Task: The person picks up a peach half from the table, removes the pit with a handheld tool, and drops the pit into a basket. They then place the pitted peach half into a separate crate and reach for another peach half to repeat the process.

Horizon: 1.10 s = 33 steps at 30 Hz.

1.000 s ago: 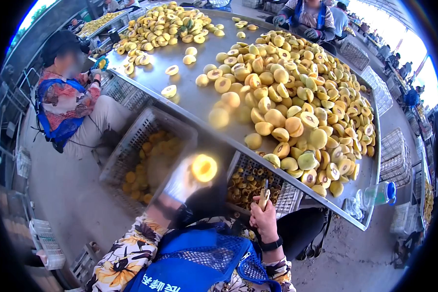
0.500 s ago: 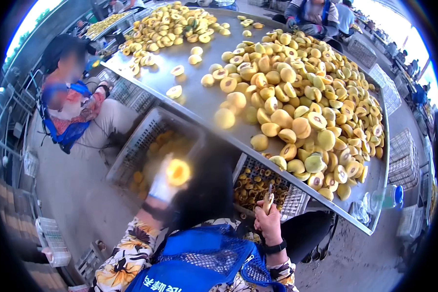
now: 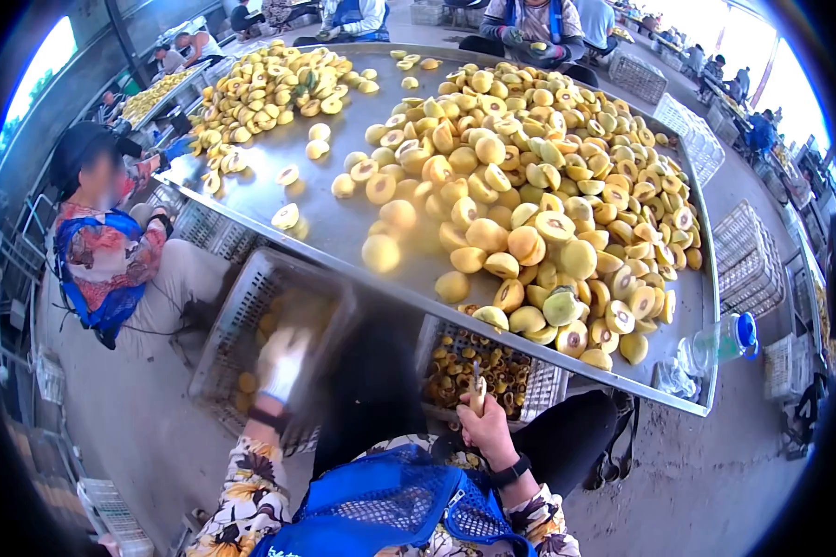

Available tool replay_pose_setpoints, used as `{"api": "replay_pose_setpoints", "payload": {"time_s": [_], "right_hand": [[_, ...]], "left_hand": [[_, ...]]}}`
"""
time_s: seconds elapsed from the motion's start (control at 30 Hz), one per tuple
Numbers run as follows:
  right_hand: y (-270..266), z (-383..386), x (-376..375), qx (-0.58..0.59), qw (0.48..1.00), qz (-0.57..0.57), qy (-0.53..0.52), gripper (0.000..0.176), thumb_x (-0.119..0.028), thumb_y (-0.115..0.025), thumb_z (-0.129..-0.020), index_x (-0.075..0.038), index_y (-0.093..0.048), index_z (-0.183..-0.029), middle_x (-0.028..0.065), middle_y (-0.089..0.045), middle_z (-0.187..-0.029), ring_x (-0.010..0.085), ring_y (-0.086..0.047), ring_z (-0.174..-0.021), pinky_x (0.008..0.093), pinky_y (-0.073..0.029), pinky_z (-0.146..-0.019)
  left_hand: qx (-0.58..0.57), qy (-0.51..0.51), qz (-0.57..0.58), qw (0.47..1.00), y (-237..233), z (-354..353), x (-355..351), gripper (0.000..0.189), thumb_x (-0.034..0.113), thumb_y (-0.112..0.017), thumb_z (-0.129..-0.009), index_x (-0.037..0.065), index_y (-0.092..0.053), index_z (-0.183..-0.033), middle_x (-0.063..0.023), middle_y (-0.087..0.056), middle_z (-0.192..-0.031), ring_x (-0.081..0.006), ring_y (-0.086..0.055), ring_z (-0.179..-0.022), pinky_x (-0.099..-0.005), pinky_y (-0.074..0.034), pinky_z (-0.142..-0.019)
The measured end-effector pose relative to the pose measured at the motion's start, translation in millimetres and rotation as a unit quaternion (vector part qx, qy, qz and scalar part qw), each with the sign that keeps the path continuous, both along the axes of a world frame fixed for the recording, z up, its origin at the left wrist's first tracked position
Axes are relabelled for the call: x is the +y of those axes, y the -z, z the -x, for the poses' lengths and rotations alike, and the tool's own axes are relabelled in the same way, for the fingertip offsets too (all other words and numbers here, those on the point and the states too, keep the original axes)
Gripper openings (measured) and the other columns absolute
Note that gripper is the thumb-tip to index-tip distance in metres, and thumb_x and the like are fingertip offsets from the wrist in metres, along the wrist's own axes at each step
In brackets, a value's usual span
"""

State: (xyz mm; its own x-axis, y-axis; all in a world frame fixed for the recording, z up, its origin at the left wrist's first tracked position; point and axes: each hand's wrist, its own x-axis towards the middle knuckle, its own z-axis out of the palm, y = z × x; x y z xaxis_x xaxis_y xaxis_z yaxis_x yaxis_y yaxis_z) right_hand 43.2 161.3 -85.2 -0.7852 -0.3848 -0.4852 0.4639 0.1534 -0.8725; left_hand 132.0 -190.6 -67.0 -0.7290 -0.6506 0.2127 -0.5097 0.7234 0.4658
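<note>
Head camera: right hand (image 3: 486, 429) clenched on a pitting knife (image 3: 476, 388) just below the steel table (image 3: 316, 227) edge, left hand (image 3: 283, 357) blurred beneath it, grip impossible to tell; upturned blade could nick that hand if they cross.

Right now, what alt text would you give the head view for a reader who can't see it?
The right hand grips a small tool near a crate of pits, while the gloved left hand, blurred, hangs over a second crate. Ahead, a steel table is heaped with yellow fruit halves; another person sits at left.
</note>
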Motion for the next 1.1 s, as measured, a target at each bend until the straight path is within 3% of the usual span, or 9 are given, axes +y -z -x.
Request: {"api": "replay_pose_setpoints", "payload": {"time_s": [0.17, 0.3, 0.5, 0.57, 0.7, 0.73, 0.87, 1.0, 1.1], "right_hand": [[4, -1, 1, 0.1, 0.995, -0.003, 0.002, 0.017, -0.009, -0.058, -0.084, -0.004, -0.052, -0.099, -0.0024, -0.048, -0.06, 0.0056, -0.042, -0.041, 0.0218, -0.033, -0.037], [-1, -7, 18, 0.184, 0.981, -0.017, 0.053, 0.011, -0.008, -0.056, -0.085, -0.005, -0.055, -0.095, -0.004, -0.049, -0.061, 0.0044, -0.043, -0.044, 0.0204, -0.034, -0.04], [-10, -7, 56, 0.166, 0.974, -0.09, 0.128, 0.017, -0.007, -0.055, -0.085, -0.003, -0.052, -0.102, -0.0014, -0.05, -0.058, 0.0068, -0.043, -0.037, 0.0217, -0.034, -0.035], [-4, -3, 63, 0.214, 0.96, -0.117, 0.136, 0.022, -0.007, -0.056, -0.085, -0.003, -0.05, -0.105, -0.0013, -0.049, -0.058, 0.0066, -0.042, -0.036, 0.0216, -0.033, -0.034], [-32, 22, 37, 0.296, 0.937, -0.127, 0.138, 0.04, -0.01, -0.064, -0.082, -0.003, -0.045, -0.116, -0.001, -0.053, -0.064, 0.0071, -0.047, -0.047, 0.0216, -0.041, -0.043], [-42, 27, 27, 0.313, 0.932, -0.126, 0.131, 0.046, -0.011, -0.066, -0.081, -0.003, -0.044, -0.119, -0.0009, -0.054, -0.066, 0.0073, -0.049, -0.05, 0.0217, -0.043, -0.046], [-69, 38, -5, 0.34, 0.931, -0.102, 0.079, 0.044, -0.017, -0.069, -0.08, -0.002, -0.049, -0.116, 0.0066, -0.063, -0.091, 0.0149, -0.058, -0.082, 0.0288, -0.048, -0.072], [-63, 34, -20, 0.318, 0.944, -0.066, 0.056, 0.044, -0.02, -0.066, -0.082, -0.003, -0.048, -0.118, 0.0131, -0.064, -0.09, 0.0257, -0.063, -0.082, 0.035, -0.049, -0.072], [-94, 23, -26, 0.3, 0.932, -0.194, 0.056, 0.044, -0.02, -0.064, -0.082, -0.004, -0.046, -0.12, 0.0211, -0.063, -0.087, 0.0375, -0.063, -0.081, 0.0399, -0.05, -0.069]], "left_hand": [[0.052, 0.313, -0.007, 0.948, -106, 139, 115, 0.021, 0.029, -0.059, -0.082, 0.009, -0.06, -0.091, -0.0142, -0.061, -0.084, -0.0335, -0.06, -0.081, -0.0391, -0.048, -0.068], [-0.068, 0.463, 0.006, 0.884, -84, 207, 185, 0.043, 0.049, -0.056, -0.081, 0.01, -0.059, -0.101, -0.0164, -0.064, -0.082, -0.0364, -0.062, -0.076, -0.0449, -0.049, -0.066], [-0.023, 0.618, 0.035, 0.785, -27, 241, 179, 0.026, 0.035, -0.059, -0.078, 0.015, -0.067, -0.093, -0.0139, -0.065, -0.079, -0.0262, -0.064, -0.068, -0.0357, -0.051, -0.066], [-0.096, 0.423, -0.236, 0.87, -90, 211, 184, 0.022, 0.023, -0.059, -0.083, 0.01, -0.065, -0.1, -0.0091, -0.066, -0.089, -0.0154, -0.062, -0.074, -0.0274, -0.05, -0.064], [0.082, 0.183, -0.727, 0.656, -113, 164, 193, 0.031, 0.011, -0.053, -0.089, -0.002, -0.053, -0.117, -0.0092, -0.058, -0.115, -0.0151, -0.056, -0.104, -0.025, -0.043, -0.093], [0.079, 0.261, -0.642, 0.717, -107, 147, 192, 0.031, 0.011, -0.05, -0.09, -0.002, -0.052, -0.119, -0.0088, -0.056, -0.118, -0.0156, -0.054, -0.108, -0.0264, -0.042, -0.094], [0.058, 0.131, -0.784, 0.604, -122, 116, 205, 0.035, 0.017, -0.041, -0.096, -0.001, -0.047, -0.125, -0.0077, -0.052, -0.126, -0.0154, -0.048, -0.115, -0.0271, -0.036, -0.1], [0.071, 0.222, -0.683, 0.692, -93, 103, 194, 0.039, 0.028, -0.04, -0.097, 0.0, -0.051, -0.123, -0.0064, -0.055, -0.118, -0.0122, -0.051, -0.108, -0.0263, -0.04, -0.093], [0.121, 0.212, -0.624, 0.742, -49, 109, 190, 0.039, 0.034, -0.04, -0.098, 0.001, -0.056, -0.113, -0.0044, -0.061, -0.105, -0.011, -0.056, -0.096, -0.0261, -0.044, -0.086]]}}
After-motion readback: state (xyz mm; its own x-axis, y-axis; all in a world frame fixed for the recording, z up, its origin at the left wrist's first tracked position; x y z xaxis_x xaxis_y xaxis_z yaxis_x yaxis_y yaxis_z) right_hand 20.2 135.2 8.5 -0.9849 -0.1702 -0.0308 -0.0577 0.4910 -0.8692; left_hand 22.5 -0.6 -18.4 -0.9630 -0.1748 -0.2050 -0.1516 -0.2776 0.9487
